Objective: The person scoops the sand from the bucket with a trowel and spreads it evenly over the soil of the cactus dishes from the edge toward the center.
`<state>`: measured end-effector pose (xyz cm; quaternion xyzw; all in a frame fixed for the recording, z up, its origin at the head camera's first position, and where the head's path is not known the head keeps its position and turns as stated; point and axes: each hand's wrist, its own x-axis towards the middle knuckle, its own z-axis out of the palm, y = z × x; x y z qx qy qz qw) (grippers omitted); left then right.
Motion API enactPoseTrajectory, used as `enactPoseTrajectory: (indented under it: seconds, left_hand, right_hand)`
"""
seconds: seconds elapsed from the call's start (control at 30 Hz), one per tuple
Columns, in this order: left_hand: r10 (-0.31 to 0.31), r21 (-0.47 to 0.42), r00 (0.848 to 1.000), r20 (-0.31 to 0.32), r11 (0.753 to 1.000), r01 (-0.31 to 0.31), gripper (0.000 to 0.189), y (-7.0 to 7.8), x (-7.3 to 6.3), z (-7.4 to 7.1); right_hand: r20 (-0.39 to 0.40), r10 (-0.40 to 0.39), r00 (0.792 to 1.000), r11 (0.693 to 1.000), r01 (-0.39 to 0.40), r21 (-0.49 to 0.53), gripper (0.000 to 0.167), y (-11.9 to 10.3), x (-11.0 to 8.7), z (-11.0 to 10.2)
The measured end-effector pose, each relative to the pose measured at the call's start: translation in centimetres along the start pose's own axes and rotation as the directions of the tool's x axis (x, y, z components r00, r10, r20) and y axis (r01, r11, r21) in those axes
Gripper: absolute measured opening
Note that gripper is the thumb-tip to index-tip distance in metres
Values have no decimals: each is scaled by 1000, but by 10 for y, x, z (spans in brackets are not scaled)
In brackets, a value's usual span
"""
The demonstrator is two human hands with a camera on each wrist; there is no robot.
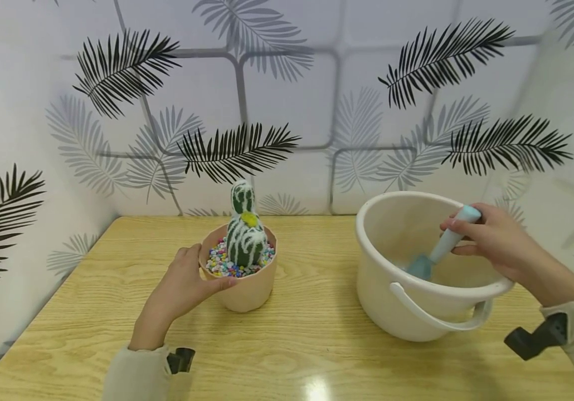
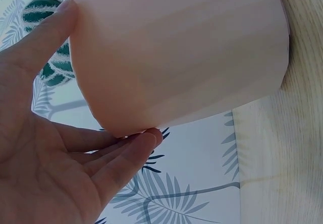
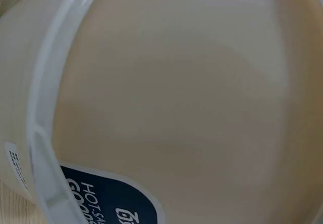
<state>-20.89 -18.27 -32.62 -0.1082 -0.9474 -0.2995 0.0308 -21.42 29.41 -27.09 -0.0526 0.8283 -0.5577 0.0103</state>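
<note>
On the left of the table, my left hand grips a peach-coloured flower pot near its rim, thumb at the front and fingers at the left side. The left wrist view has the hand against the pot wall. A knitted green-and-white cactus with a yellow flower stands in the pot among colourful beads. My right hand holds the pale-blue handle of a small shovel, its blade low inside a cream bucket. The blade's tip is hidden by the rim.
The wood-grain table carries both containers, with a gap between them. The bucket's white handle hangs down its front. A dark label shows inside the bucket in the right wrist view. A leaf-patterned backdrop stands behind.
</note>
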Motion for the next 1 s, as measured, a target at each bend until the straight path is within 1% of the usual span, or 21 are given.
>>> enactPoseTrajectory:
  seconds: [0.03, 0.1, 0.17, 0.23, 0.3, 0.37, 0.4, 0.47, 0.57, 0.63, 0.67, 0.8, 0.9, 1.0]
  left_hand:
    - [2, -1, 1000, -2, 1000, -2, 95, 0, 0, 0]
    - [7, -1, 1000, -7, 1000, -7, 93, 0, 0, 0]
    - [12, -2, 1000, -11, 1000, -12, 90, 0, 0, 0]
    - [19, 0, 1000, -12, 1000, -19, 90, 0, 0, 0]
    - [24, -3, 1000, -14, 1000, -24, 88, 1, 0, 0]
    - [35, -10, 999, -16, 999, -35, 85, 2, 1, 0]
    - [40, -14, 999, -17, 999, -40, 83, 2, 1, 1]
    - [47, -26, 999, -21, 999, -47, 80, 2, 1, 3]
    - [50, -36, 999, -18, 998, -51, 82, 2, 1, 5]
    - [41, -40, 999, -12, 998, -41, 84, 2, -1, 4]
    - [38, -40, 999, -11, 998, -39, 86, 3, -1, 4]
    - [29, -29, 1000, -6, 999, -29, 92, 3, -3, 0]
    - [29, -21, 1000, 0, 999, -29, 95, 1, -4, -2]
    - [29, -26, 999, 22, 999, -29, 97, -2, -4, -6]
  right_hand:
    - [18, 12, 1000, 999, -11, -49, 26, 0, 1, 1]
    - [44, 34, 998, 993, -28, -111, 30, 0, 2, 2]
    - [60, 49, 997, 990, -40, -134, 30, 0, 3, 3]
    - [57, 55, 997, 987, -46, -157, 29, -1, 3, 4]
    - [44, 46, 998, 980, -37, -195, 29, -1, 2, 4]
    - [26, 33, 999, 969, -26, -247, 31, -2, -1, 3]
    - [13, 20, 1000, 958, -15, -287, 31, -3, -2, 3]
    - [-28, -27, 999, 914, 14, -405, 32, -5, -6, 2]
    - [-88, -98, 991, 824, 31, -566, 31, -7, -12, 0]
    - [-111, -150, 983, 759, 43, -649, 30, -8, -14, 0]
    - [-113, -169, 979, 739, 50, -672, 30, -10, -15, -1]
    - [-106, -239, 965, 673, 86, -735, 29, -13, -13, -3]
    - [-90, -276, 957, 644, 115, -756, 28, -14, -11, -4]
    - [-68, -315, 947, 616, 150, -773, 25, -13, -9, -2]
